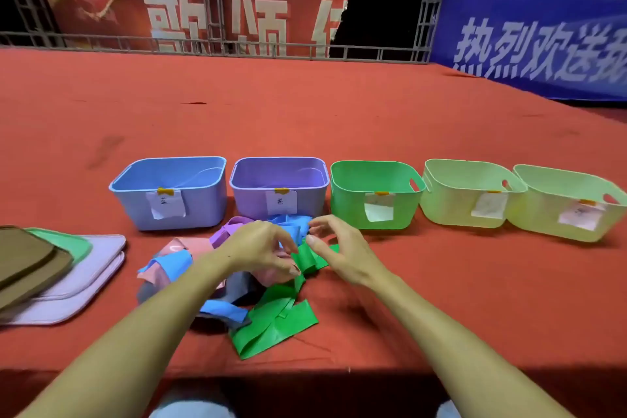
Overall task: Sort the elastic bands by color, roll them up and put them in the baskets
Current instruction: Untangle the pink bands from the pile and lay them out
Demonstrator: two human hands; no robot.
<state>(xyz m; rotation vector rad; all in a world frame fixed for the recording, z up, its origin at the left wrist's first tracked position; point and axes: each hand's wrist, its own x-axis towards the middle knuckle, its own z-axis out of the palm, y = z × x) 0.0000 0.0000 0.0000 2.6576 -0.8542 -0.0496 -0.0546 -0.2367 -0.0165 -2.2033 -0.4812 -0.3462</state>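
You've got the red-covered table (441,299) filling the view, and along its middle runs a row of five baskets. From the left: a blue basket (190,210), a purple basket (251,200), a green basket (349,210), then two pale green baskets (451,210) (543,217) at the right end. Every one wears a paper label (168,205) clipped to its near rim. At the near left lies a stack of lids (68,275), brown, green and lilac.

Just in front of the blue and purple baskets sits your tangled heap of elastic bands (237,282): green bands (271,329) spread nearest you, blue bands (222,310), pink bands (183,248), and purple bands (234,226) at the far edge.

Your left hand (261,248) hovers over the heap, fingers curled down into the bands; whether it grips one, I cannot tell. Your right hand (339,248) sits just beside it, fingers loosely bent, thumb near a green band, and I cannot tell if it pinches anything.
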